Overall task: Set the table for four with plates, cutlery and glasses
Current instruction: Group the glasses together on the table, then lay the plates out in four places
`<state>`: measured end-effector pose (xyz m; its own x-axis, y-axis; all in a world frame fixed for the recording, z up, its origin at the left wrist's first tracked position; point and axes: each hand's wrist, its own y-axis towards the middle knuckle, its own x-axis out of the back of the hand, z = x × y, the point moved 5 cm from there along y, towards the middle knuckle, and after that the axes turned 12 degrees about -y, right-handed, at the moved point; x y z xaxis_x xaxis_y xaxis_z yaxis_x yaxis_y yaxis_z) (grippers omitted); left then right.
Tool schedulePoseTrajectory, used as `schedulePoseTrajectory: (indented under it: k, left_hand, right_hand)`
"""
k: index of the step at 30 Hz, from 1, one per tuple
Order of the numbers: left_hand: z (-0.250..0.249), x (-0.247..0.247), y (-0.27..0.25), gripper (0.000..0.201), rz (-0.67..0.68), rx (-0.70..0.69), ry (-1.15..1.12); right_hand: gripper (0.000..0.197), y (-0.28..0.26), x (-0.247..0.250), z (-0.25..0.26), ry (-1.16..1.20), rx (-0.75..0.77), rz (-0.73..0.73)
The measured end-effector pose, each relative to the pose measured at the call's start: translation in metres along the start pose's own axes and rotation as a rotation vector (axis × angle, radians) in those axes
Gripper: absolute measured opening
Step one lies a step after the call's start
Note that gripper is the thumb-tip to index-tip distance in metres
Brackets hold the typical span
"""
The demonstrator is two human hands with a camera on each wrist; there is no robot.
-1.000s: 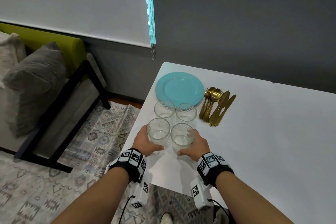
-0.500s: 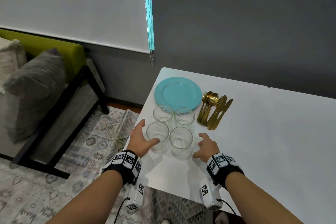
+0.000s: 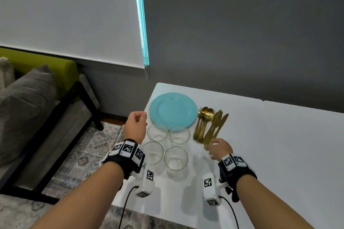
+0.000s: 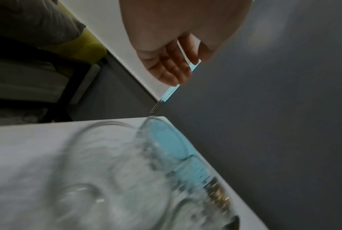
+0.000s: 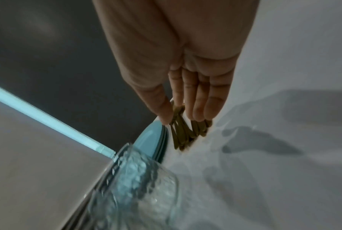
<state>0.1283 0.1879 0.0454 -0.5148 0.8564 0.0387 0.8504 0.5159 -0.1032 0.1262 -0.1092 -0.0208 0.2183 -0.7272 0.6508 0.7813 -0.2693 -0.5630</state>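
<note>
Cutlery (image 3: 209, 126), a fanned heap of gold spoons, forks and knives, lies on the white counter (image 3: 279, 145) just right of the teal plates (image 3: 173, 110). In the head view the right hand (image 3: 219, 149) sits at the near handle ends with fingers extended, holding nothing that I can see. The left hand (image 3: 135, 126) hovers left of the plates, fingers loosely curled and empty. Four glasses (image 3: 167, 147) stand in a square between the two hands.

From the left wrist, that hand (image 4: 172, 51) shows relaxed fingers in the air, and a blurred glass (image 4: 107, 179) fills the foreground.

From the right wrist, the right hand (image 5: 186, 87) shows what the head view cannot: thumb and fingers straddle the handles (image 5: 186, 132), with contact uncertain. It also shows stacked rims on the plates (image 5: 156, 140).

The cutlery looks stiff, thin, smooth and probably slippery. It is best pinched across the bunched handles. The glasses are fragile, so grip their walls.
</note>
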Motion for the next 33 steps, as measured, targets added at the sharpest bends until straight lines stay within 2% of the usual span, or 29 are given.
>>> schedulePoseTrajectory:
  k: [2,5,6,11,15,20,22,27,33]
  left_hand:
    - [-0.009,-0.014,0.008,0.007,0.004,0.021,-0.086]
    - [-0.019,-0.036,0.020,0.007,0.012,0.036,-0.157]
    - [-0.021,-0.042,0.023,0.008,0.007,0.047,-0.182]
    - [-0.025,-0.067,0.043,0.009,-0.019,0.100,-0.242]
    - [-0.025,-0.077,0.058,0.009,-0.057,0.111,-0.257]
    - [-0.023,-0.084,0.070,0.010,-0.071,0.106,-0.246]
    - [-0.021,-0.085,0.071,0.010,-0.076,0.116,-0.246]
    - [-0.017,-0.089,0.074,0.010,-0.078,0.139,-0.225]
    - [-0.014,-0.088,0.073,0.009,-0.071,0.142,-0.192]
  right_hand:
    - [0.043,0.014,0.007,0.010,0.066,-0.021,0.028]
    - [0.016,0.038,0.014,0.029,0.076,-0.034,0.071]
    - [0.013,0.047,0.014,0.036,0.100,-0.052,0.095]
    - [0.028,0.083,0.005,0.066,0.306,-0.089,0.253]
    - [0.038,0.106,-0.018,0.090,0.369,-0.122,0.388]
    - [0.023,0.130,-0.030,0.098,0.204,-0.121,0.400]
    - [0.013,0.133,-0.032,0.099,0.214,-0.127,0.425]
    - [0.020,0.140,-0.036,0.098,0.218,-0.116,0.406]
    - [0.017,0.133,-0.035,0.102,0.332,-0.085,0.420]
